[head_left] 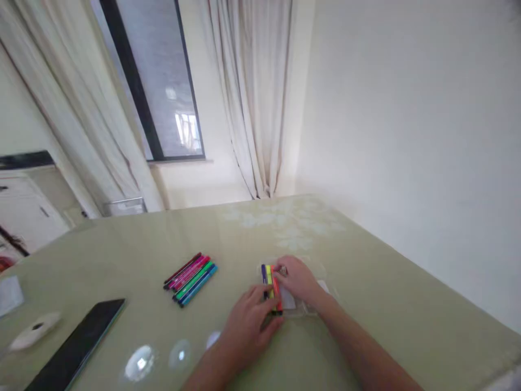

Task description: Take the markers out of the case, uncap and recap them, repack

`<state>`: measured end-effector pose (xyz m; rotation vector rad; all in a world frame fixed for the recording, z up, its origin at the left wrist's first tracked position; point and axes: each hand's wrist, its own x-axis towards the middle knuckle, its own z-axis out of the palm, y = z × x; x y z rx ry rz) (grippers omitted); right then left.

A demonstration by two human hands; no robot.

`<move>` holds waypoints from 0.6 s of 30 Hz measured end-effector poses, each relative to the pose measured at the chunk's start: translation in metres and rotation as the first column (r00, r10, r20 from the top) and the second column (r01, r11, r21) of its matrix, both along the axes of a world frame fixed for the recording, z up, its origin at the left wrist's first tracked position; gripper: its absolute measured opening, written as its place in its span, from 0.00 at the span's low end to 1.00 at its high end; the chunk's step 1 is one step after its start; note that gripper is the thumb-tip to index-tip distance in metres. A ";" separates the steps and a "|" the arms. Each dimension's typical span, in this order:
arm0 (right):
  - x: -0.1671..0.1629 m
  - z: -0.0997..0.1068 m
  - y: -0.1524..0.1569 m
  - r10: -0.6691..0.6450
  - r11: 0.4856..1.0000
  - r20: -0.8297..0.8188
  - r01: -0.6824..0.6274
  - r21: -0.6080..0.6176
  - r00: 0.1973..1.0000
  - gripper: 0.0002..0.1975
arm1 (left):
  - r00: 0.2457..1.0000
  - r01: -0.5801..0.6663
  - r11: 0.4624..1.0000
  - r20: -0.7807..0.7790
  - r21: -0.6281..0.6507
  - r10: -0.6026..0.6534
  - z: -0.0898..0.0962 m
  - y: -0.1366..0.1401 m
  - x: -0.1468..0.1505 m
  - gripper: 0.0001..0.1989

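Several felt-tip markers, dark blue, yellow and orange, lie side by side in a clear plastic case on the table. My left hand reaches over their lower ends, fingers bent on the orange marker and thumb near its black tip. My right hand is closed at the upper part of the orange marker, with thumb and fingertips against it. The yellow marker and the dark blue marker are partly covered by my left fingers. A white piece shows inside the case.
To the left lies a row of several markers in dark red, pink, green and blue. A dark tablet or phone and a white object with a dark hole are at the near left. The glossy table borders a white wall at right.
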<state>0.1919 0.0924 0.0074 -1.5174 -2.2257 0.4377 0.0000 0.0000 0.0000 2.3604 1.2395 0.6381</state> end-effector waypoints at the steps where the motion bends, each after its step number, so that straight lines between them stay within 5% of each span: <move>1: 0.000 -0.001 -0.001 0.018 1.000 -0.018 -0.018 0.014 1.000 0.06 | 1.000 0.001 1.000 0.028 0.003 -0.001 -0.001 0.002 0.000 0.16; 7: -0.003 -0.003 -0.002 0.102 0.994 -0.029 -0.101 0.030 0.994 0.13 | 0.981 -0.110 0.994 0.159 -0.014 0.110 -0.002 0.009 0.002 0.13; 18: -0.011 -0.008 -0.004 0.038 0.998 0.027 -0.039 0.043 0.999 0.12 | 0.962 -0.153 0.980 0.209 -0.126 0.177 0.003 0.020 0.002 0.11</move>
